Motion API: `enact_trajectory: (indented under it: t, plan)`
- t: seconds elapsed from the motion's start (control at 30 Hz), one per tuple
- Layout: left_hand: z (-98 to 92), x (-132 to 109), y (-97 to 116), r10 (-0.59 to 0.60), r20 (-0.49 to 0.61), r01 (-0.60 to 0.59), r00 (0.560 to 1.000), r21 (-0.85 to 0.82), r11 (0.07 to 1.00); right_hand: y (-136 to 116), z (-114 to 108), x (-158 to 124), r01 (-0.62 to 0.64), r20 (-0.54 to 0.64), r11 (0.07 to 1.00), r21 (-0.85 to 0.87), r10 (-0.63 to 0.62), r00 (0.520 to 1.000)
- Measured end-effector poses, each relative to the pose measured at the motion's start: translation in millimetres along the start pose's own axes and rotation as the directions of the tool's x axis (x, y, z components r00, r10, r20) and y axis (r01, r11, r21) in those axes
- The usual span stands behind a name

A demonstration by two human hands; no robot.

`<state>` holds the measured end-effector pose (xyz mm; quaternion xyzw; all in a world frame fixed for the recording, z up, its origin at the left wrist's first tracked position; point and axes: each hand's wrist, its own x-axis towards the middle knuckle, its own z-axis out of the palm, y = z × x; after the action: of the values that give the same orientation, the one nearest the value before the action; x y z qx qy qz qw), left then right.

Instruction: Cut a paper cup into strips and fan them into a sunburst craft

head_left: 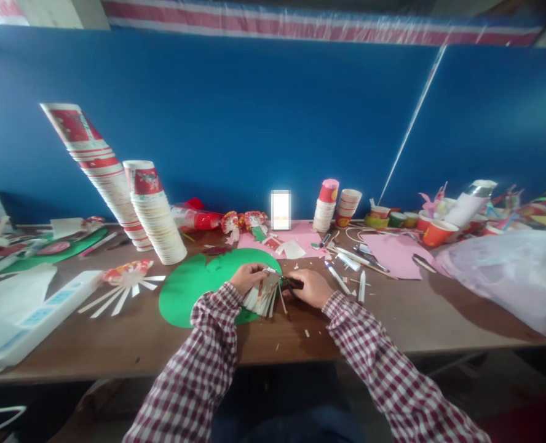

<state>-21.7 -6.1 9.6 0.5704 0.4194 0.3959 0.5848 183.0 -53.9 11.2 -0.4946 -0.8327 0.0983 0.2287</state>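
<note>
My left hand (246,279) is closed on a paper cup (262,300) whose wall is cut into thin white strips that fan out downward. Wrapped round the dark handles of a pair of scissors (293,284) is my right hand (316,288); the blades point left, at the cup's edge. Whether they are open or shut is too small to tell. Beneath the cup and my left hand lies a large green paper shape (183,289). Another cut cup (128,280), its strips spread flat, rests on the table to the left.
Two tall stacks of paper cups (157,227) lean at the back left. Shorter cup stacks (324,209) stand behind my hands. Pink paper (395,255), pens (337,277) and paper scraps lie to the right, near a plastic bag (513,277). A white power strip (47,317) lies left.
</note>
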Motion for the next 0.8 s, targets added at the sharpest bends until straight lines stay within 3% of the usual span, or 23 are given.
enact_trajectory:
  t: [0.47, 0.8]
  plan:
    - [-1.2, -1.3, 2.8, 0.021, 0.015, -0.022, 1.0, 0.075, 0.997, -2.8, -4.7, -2.8, -0.024, 0.028, 0.997, 0.076, 0.022, 0.999]
    - [-3.7, 2.6, -1.7, 0.032, 0.051, -0.033, 0.998, 0.032, 0.999, -4.3, -9.6, -4.8, -0.053, 0.05, 0.998, 0.035, 0.051, 0.997]
